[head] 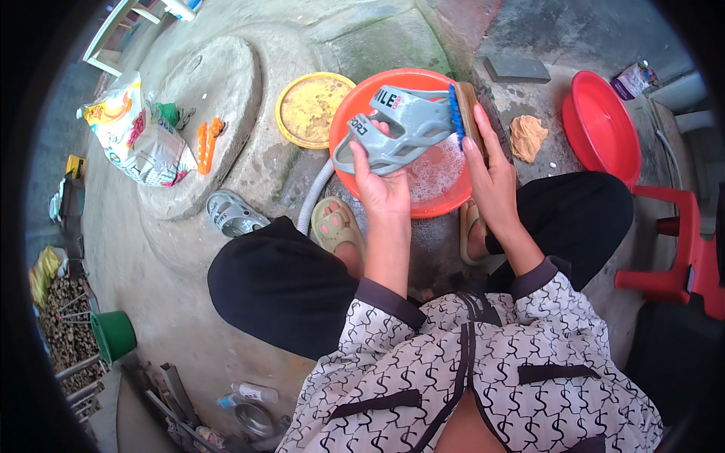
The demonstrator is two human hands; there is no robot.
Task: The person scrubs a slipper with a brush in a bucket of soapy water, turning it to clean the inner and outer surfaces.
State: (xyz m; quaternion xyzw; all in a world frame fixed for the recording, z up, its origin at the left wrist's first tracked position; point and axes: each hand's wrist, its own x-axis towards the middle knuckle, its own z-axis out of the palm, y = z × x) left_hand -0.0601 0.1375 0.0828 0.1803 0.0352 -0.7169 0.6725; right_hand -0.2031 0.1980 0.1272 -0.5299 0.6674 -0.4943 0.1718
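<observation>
My left hand point(383, 184) grips a grey rubber sandal point(405, 133) by its strap end, thumb on top and fingertips through an opening. The sandal bears printed lettering and is held tilted above an orange-red plastic basin point(433, 210). In my right hand point(491, 170) is a wooden-backed scrub brush point(468, 107); its blue bristles touch the sandal's right end. Soapy water point(433, 172) with foam shows inside the basin. A similar grey sandal point(235, 214) lies on the concrete beside my knee.
A yellow round lid point(314, 107) and a ribbed grey hose point(315, 195) are left of the basin. Rightward are a crumpled tan cloth point(527, 138), a red basin point(595, 124) on its side and a red plastic stool point(674, 243). A printed bag point(136, 136) stands by orange sandal straps point(207, 146).
</observation>
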